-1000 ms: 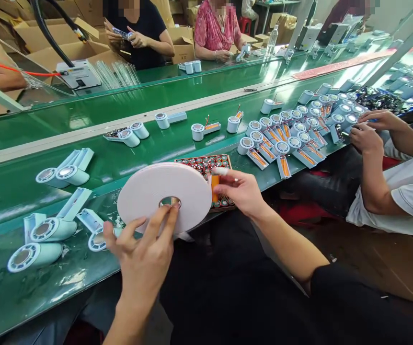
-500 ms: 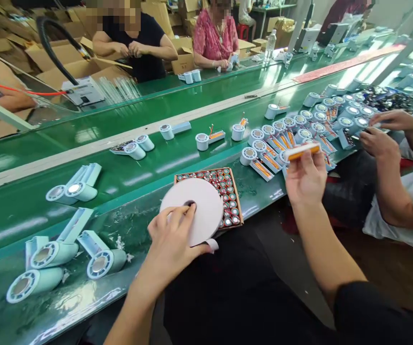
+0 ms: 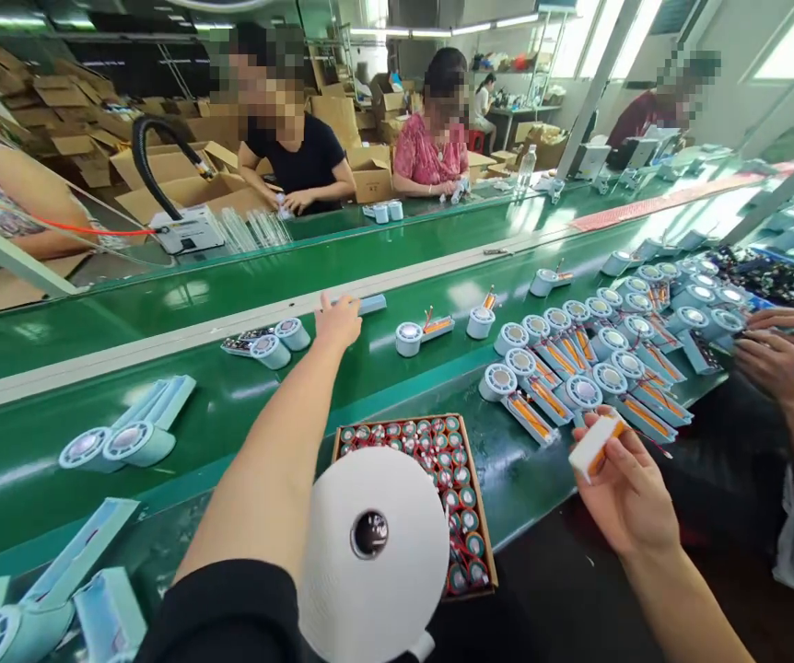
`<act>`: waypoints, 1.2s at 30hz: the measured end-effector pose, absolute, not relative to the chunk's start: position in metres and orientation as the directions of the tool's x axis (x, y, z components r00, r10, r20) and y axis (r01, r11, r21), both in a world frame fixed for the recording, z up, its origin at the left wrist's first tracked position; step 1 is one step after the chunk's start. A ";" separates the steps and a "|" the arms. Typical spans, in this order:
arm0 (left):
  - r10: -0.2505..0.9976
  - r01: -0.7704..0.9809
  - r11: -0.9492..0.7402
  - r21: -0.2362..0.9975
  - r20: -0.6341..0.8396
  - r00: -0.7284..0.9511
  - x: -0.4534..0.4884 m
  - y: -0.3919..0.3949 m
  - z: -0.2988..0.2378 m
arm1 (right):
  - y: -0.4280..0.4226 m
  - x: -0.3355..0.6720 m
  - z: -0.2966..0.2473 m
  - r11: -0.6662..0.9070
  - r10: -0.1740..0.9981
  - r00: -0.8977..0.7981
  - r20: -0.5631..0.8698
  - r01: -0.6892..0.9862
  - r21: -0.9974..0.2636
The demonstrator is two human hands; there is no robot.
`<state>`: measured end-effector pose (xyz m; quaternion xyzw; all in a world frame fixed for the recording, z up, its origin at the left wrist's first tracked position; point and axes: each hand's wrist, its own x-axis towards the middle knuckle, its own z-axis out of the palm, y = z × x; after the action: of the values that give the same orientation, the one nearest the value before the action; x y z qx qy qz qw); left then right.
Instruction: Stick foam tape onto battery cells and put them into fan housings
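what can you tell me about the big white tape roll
The white tape roll is a wide, flat disc of wound, matte, foam-like strip with a small dark core hole. It lies face up at the green table's near edge, overlapping the battery tray's near-left corner. A short loose tail curls out at its near side.

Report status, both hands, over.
Left hand on fan shell on belt, grip unclear. Right hand holds battery. Tape roll beside that arm, not blocking.
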<state>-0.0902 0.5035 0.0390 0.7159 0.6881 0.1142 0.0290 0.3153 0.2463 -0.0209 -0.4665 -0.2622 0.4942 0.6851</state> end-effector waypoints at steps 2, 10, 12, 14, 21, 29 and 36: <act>0.993 0.984 -0.057 0.166 0.112 0.039 -0.095 0.509 0.036 | 0.247 0.315 -0.020 0.038 0.919 0.375 -0.120 -0.387 -0.921; 0.985 0.983 -0.168 0.072 -0.022 0.170 -0.113 0.453 0.025 | 0.266 0.299 0.008 -0.029 0.904 0.405 -0.140 -0.267 -0.963; 0.970 0.974 -0.216 0.067 -0.096 0.221 -0.112 0.431 0.023 | 0.281 0.276 0.026 0.014 0.958 0.283 -0.056 -0.240 -0.971; 0.951 0.966 -0.248 0.068 -0.173 0.256 -0.110 0.417 0.021 | 0.304 0.244 0.040 0.103 0.990 0.115 0.082 -0.195 -0.975; 0.928 0.965 -0.237 0.116 -0.267 0.260 -0.105 0.423 0.028 | 0.401 0.139 0.031 0.545 0.808 -0.434 0.400 0.290 -0.786; 0.971 0.967 -0.111 0.228 -0.183 0.155 -0.110 0.417 0.036 | 0.432 0.095 0.017 0.682 0.712 -0.636 0.297 0.528 -0.505; 0.980 0.963 -0.008 0.271 -0.191 0.062 -0.090 0.428 0.023 | 0.436 0.091 0.015 0.626 0.742 -0.667 0.065 0.655 -0.422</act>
<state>-0.0902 0.4282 0.0226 0.7095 0.6844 0.0257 0.1661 0.0909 0.4357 0.0152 -0.3907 -0.8941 0.1850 0.1174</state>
